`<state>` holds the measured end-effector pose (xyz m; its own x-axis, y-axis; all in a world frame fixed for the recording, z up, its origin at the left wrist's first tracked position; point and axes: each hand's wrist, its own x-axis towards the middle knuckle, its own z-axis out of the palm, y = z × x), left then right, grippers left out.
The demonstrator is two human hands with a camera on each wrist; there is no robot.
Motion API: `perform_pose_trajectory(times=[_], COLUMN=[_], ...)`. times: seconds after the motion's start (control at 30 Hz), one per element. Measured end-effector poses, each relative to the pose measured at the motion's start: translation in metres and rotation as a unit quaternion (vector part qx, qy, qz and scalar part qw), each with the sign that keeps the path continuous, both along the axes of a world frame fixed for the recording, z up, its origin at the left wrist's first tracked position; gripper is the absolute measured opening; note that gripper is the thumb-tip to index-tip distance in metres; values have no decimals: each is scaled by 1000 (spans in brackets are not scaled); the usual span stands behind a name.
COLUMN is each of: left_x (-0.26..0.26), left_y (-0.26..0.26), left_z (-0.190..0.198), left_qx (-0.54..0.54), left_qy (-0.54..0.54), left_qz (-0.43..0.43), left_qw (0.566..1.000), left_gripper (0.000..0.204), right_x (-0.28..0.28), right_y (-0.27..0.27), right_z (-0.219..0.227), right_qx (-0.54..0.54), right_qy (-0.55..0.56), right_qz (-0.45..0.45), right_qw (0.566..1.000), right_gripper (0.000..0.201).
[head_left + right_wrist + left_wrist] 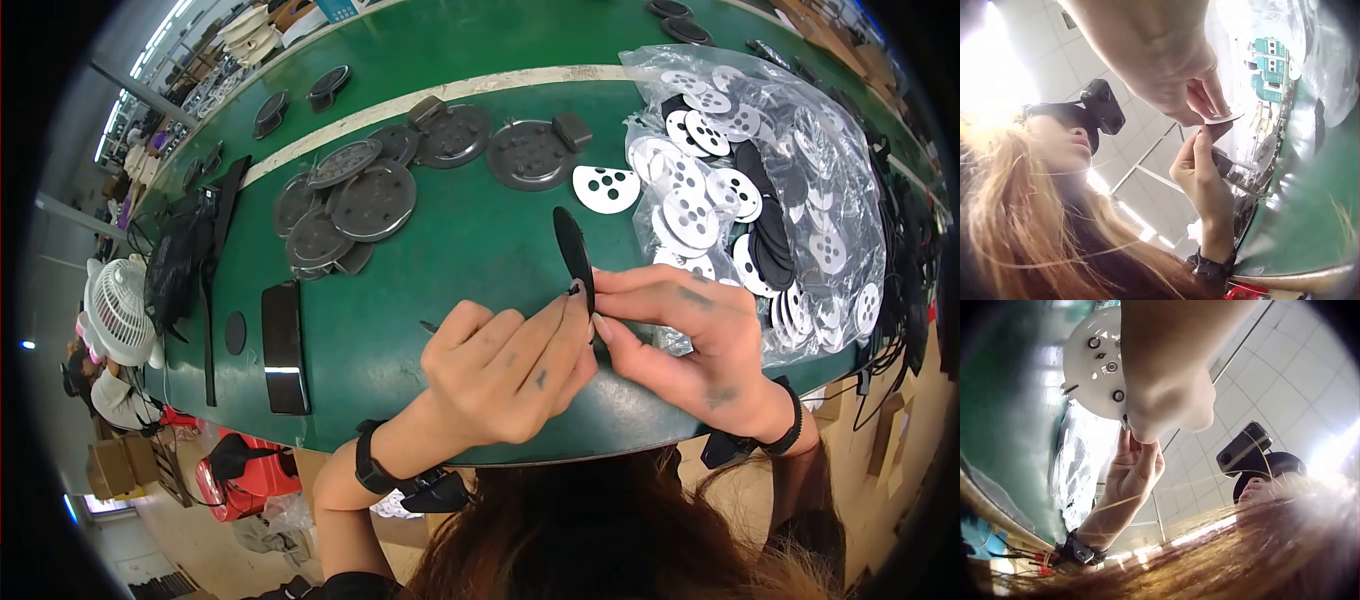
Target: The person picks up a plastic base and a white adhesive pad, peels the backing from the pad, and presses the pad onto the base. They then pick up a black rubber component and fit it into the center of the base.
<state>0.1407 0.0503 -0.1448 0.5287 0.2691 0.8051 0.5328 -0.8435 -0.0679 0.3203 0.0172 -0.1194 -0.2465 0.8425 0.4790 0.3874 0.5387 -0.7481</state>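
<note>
The green table (pixel 450 275) was big, and on it sat a see-through bag (pixel 835 120) of discs. Above the table, the left hand (pixel 510 375) had bent fingers and the right hand (pixel 690 330) had its thumb and finger almost shut, both pinching the low edge of a thin round plate (pixel 571 240), where a soft, steady pinch seemed best. The head view showed its dark side; only the left wrist view showed small rings (pixel 1118 395) on its pale side.
</note>
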Motion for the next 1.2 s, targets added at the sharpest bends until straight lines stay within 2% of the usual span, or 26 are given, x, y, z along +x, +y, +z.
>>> perform_pose_trajectory(times=[0.07, 0.23, 0.3, 0.33, 0.37, 0.4, 0.43, 0.5, 0.53, 0.63, 0.67, 0.7, 0.77, 0.8, 0.83, 0.9, 0.97, 1.03, 1.1, 1.2], left_x=[0, 1, -1, -2, -5, -7, -9, -12, -12, -21, -24, -22, -11, -7, -7, -4, -9, -10, -10, -14], left_y=[0, 0, -1, -1, -1, 0, 0, 0, 2, 9, 11, 10, 7, 5, 3, 1, 5, 6, 6, 11], left_z=[0, 4, 9, 12, 17, 21, 24, 28, 28, 33, 32, 33, 33, 25, 21, 19, 18, 19, 22, 24], left_qx=[-2, -50, -195, -195, -276, -356, -355, -503, -522, -522, -518, -518, -610, -612, -617, -613, -610, -606, -660, -682], left_qy=[0, -34, -106, -106, -123, -139, -139, -218, -244, -269, -246, -247, -238, -231, -215, -248, -248, -247, -295, -300], left_qz=[-2, -26, -75, -75, -81, -87, -87, -64, -81, -68, -70, -70, -90, -118, -117, -116, -111, -107, -131, -122], left_qw=[1000, 998, 972, 972, 950, 920, 920, 834, 813, 807, 816, 816, 751, 748, 748, 741, 744, 749, 679, 655], left_gripper=[19, 19, 18, 18, 16, 14, 14, 7, 13, 19, 22, 22, 21, 23, 21, 13, 12, 13, 14, 15], right_x=[-1, -3, -1, 1, 3, 6, 10, 23, 32, 57, 60, 56, 41, 37, 28, 18, 16, 21, 31, 41], right_y=[0, -1, 1, 3, 4, 6, 8, 14, 16, 24, 26, 26, 24, 21, 17, 14, 12, 14, 18, 24], right_z=[-1, -3, 1, 4, 7, 9, 11, 12, 13, 20, 22, 21, 16, 12, 14, 9, 13, 16, 15, 15], right_qx=[25, -11, -49, -87, -86, -130, -173, -161, -146, -109, -106, -106, -106, -80, -69, -14, -29, -101, -78, -33], right_qy=[-16, 40, 71, 101, 101, 125, 149, 173, 173, 218, 223, 222, 217, 145, 111, 59, 65, 122, 105, 116], right_qz=[-7, -27, -25, -23, -23, -30, -37, -49, -73, -149, -159, -159, -132, -120, -110, -95, -87, -99, -144, -190], right_qw=[1000, 999, 996, 991, 991, 983, 973, 970, 971, 958, 956, 956, 961, 979, 985, 994, 994, 982, 981, 974], right_gripper=[20, 15, 13, 11, 11, 10, 9, 4, 4, 6, 7, 7, 7, 7, 8, 8, 8, 7, 7, 10])
